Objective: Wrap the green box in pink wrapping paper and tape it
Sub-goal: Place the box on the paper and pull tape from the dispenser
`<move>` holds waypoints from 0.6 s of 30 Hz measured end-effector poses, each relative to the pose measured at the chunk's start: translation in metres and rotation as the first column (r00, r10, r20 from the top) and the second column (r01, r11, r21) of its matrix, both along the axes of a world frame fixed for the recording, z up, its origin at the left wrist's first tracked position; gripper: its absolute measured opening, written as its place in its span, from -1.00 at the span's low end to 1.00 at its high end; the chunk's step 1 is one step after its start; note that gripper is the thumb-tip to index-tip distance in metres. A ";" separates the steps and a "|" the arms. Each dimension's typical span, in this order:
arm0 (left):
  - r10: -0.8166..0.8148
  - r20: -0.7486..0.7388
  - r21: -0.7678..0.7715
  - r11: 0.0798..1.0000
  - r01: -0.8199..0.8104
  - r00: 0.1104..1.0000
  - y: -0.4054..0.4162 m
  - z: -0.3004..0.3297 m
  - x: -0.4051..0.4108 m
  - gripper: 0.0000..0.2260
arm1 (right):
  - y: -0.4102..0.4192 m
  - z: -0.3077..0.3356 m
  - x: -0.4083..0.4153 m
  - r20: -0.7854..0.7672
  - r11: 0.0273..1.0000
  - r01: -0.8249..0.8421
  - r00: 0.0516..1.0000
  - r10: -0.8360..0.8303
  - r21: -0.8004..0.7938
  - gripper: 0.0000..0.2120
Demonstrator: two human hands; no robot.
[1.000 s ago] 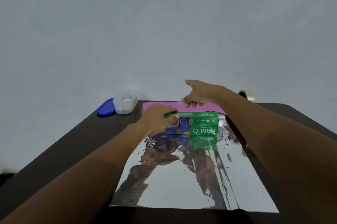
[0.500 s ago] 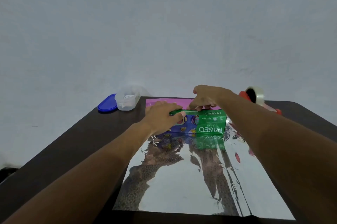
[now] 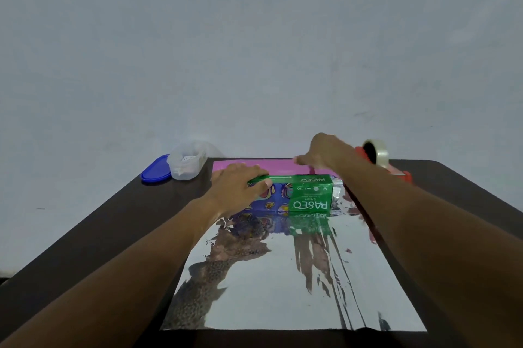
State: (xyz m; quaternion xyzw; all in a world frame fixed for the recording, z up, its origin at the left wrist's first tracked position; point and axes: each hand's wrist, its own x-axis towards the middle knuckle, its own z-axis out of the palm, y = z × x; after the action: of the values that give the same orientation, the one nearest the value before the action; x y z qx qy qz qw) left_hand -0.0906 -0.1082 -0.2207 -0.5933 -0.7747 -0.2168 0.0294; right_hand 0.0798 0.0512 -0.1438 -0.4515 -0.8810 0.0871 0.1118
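Resting on the green box (image 3: 300,192), the left hand (image 3: 236,187) holds it; the right hand (image 3: 322,153) pinches the pink wrapping paper (image 3: 277,168).

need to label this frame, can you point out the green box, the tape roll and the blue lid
green box (image 3: 310,197): head view, on its near side by the printed name.
tape roll (image 3: 380,154): head view, on its pale outer band.
blue lid (image 3: 155,172): head view, on its flat top.
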 end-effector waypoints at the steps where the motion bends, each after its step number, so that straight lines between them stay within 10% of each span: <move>1: -0.003 -0.014 -0.002 1.000 0.003 1.000 0.000 0.000 0.000 -0.54 | -0.005 -0.005 0.000 -0.012 0.999 0.005 1.000 -0.004 0.044 -0.49; 11: 0.029 0.068 -0.021 0.999 -0.028 0.997 0.001 0.017 -0.001 -0.46 | -0.007 -0.008 0.040 -0.097 0.981 0.056 0.995 -0.039 0.185 -0.90; 18: 0.017 -0.019 0.098 0.995 -0.015 1.000 0.035 0.075 0.052 -0.34 | 0.025 -0.006 0.110 -0.282 0.912 0.295 0.935 -0.214 0.286 -0.76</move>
State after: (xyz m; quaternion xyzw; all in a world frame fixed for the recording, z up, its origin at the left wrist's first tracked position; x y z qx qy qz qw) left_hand -0.0382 -0.0734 -0.1458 -0.5871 -0.7675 -0.2483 0.0678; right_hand 0.1895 0.0760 -0.1497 -0.5242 -0.7959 -0.0194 0.3024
